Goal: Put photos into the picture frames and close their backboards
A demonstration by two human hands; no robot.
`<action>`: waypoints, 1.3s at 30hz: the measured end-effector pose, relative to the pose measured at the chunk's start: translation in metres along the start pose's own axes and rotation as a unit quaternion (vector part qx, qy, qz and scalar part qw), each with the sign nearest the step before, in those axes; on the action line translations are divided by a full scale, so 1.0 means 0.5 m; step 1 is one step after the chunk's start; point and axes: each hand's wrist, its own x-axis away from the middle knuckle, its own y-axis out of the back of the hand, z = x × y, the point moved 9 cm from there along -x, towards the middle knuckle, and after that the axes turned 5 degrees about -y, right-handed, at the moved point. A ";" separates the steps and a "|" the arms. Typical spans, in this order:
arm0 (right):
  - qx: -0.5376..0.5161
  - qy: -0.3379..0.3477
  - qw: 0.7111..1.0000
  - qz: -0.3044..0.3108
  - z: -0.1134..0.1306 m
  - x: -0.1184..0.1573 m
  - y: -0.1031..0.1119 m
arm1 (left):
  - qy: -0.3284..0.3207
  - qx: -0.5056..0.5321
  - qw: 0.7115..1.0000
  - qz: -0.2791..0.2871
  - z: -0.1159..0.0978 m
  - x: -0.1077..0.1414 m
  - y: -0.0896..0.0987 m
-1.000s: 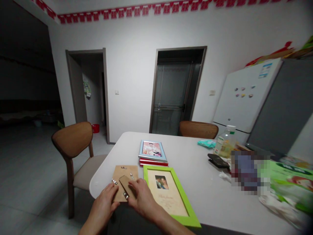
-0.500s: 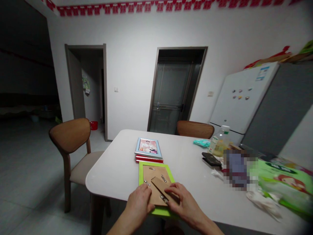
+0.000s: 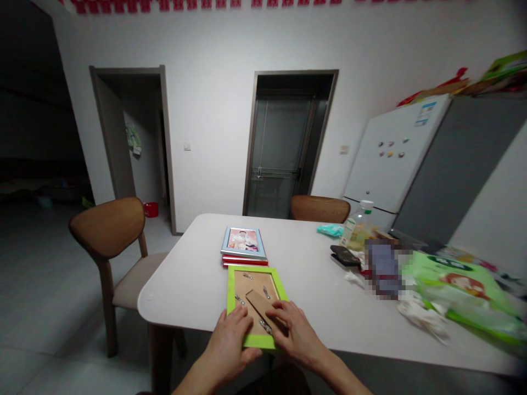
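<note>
A lime green picture frame (image 3: 281,285) lies back side up at the table's near edge, with a brown backing board (image 3: 255,281), metal clips and a slanting brown stand (image 3: 258,305). My left hand (image 3: 233,334) rests on the frame's lower left corner, fingers on the backing and thumb at the bottom edge. Over the right side, my right hand (image 3: 294,332) has its fingers closed on the stand. Just beyond the frame sits a stack of frames, a light blue one (image 3: 244,242) with a photo above red ones (image 3: 227,260).
On the white table's (image 3: 181,274) right side are a bottle (image 3: 357,230), a black wallet-like item (image 3: 345,255), a teal wrapper (image 3: 330,230), crumpled tissues (image 3: 424,319) and a green package (image 3: 465,291). A wooden chair (image 3: 107,227) stands left, another (image 3: 320,208) behind the table.
The view has shifted a little to the right and down. My left hand's thumb has slid to the frame's bottom edge. My right hand remains at the stand.
</note>
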 end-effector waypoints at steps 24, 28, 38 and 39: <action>0.016 0.133 0.990 0.035 0.080 0.007 -0.023 | -0.011 0.047 0.998 -0.041 0.028 0.002 -0.012; 0.016 0.154 0.987 0.041 0.088 0.019 -0.015 | -0.013 0.040 0.998 -0.039 0.024 0.003 -0.008; -0.027 0.045 0.998 -0.018 0.012 -0.022 0.011 | 0.005 0.029 0.999 -0.019 0.034 0.000 -0.020; -0.012 0.012 0.999 -0.038 -0.011 -0.031 0.016 | 0.004 0.028 0.999 -0.021 0.036 0.000 -0.021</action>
